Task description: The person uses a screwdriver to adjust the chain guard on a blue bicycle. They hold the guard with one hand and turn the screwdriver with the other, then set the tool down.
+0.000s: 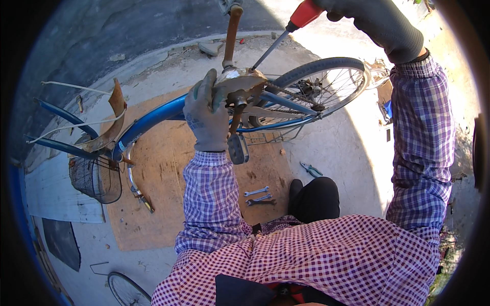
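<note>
A blue bicycle frame (158,113) stands upside down, its crank area uppermost. My left hand (206,115), in a grey glove, grips the rusty chain guard (242,86), with the fingers partly hidden behind it. In my gloved right hand (380,25) is a screwdriver (305,14) with a red handle. Its shaft slants down to the left, and the tip meets the edge of the metal around the crank. One rusty crank arm (232,38) points up. Below, a black pedal (238,149) hangs beside my left wrist.
The rear wheel (334,81) sits at the right, the wheelless fork (66,148) at the left. A wire basket (95,178) and handlebar (133,178) rest low. Several wrenches (259,196) lie on the brown board (153,219); pliers (311,170) lie on the concrete. A loose wheel (125,290) lies at lower left.
</note>
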Action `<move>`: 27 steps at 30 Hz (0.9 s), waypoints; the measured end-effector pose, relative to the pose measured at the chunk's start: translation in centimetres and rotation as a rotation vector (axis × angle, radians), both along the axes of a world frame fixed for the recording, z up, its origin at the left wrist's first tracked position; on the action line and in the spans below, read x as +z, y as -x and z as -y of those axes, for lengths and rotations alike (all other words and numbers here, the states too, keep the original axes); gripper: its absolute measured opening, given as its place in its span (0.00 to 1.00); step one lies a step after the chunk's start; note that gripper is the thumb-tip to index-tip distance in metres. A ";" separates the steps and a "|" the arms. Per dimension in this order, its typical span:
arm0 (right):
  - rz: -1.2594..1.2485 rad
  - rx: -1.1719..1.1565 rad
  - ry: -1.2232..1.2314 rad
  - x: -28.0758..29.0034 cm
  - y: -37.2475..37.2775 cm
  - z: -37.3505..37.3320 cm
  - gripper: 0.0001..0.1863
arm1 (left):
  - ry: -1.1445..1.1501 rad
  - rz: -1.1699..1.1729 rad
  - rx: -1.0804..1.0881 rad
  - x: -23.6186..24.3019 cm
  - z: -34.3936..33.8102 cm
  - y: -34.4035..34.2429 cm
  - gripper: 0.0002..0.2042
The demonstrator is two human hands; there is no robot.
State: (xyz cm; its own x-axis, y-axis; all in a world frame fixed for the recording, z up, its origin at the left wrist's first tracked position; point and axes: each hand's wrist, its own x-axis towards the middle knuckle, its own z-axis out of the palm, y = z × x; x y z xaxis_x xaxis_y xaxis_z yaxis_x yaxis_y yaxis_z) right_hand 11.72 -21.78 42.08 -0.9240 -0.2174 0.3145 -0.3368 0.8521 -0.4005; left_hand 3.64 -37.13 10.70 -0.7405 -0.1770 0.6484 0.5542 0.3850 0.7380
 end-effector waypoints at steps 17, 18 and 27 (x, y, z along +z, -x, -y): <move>-0.167 -0.139 -0.193 -0.5 -1.3 0.6 0.21 | -0.025 0.020 -0.037 0.3 -0.1 -0.1 0.17; -0.107 -0.184 -0.183 -0.4 -1.2 0.1 0.21 | -0.018 0.022 -0.034 0.3 -0.2 -0.1 0.17; -0.098 -0.048 -0.062 -0.8 -0.6 -1.3 0.18 | -0.036 0.028 -0.053 0.3 -0.2 0.0 0.17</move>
